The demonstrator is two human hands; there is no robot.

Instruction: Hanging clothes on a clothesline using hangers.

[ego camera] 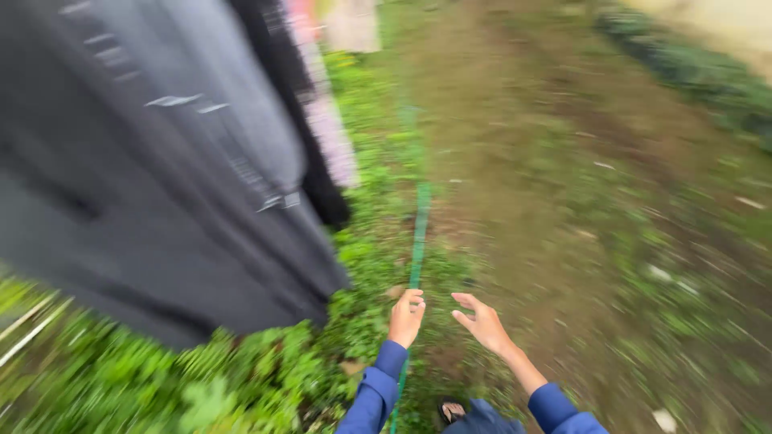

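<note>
1. Two hands show, both in blue sleeves: the left hand is curled shut around the green line, and the right hand hangs just beside the line with its fingers spread wide and nothing in it.
2. One green line runs taut from the bottom edge of the picture, through the left fist, and away up the middle over the ground; its far end fades into blur.
3. Several garments hang at the left: one large dark grey cloth fills the upper left, one black garment sits behind it, and one pink patterned piece shows at its edge. How they are hung cannot be made out.
4. One sandalled foot peeps in at the bottom, cut off by the frame.
5. Green plants cover the ground below the cloth, and bare brown earth lies to the right; all of it is smeared by motion, so no details can be read.
</note>
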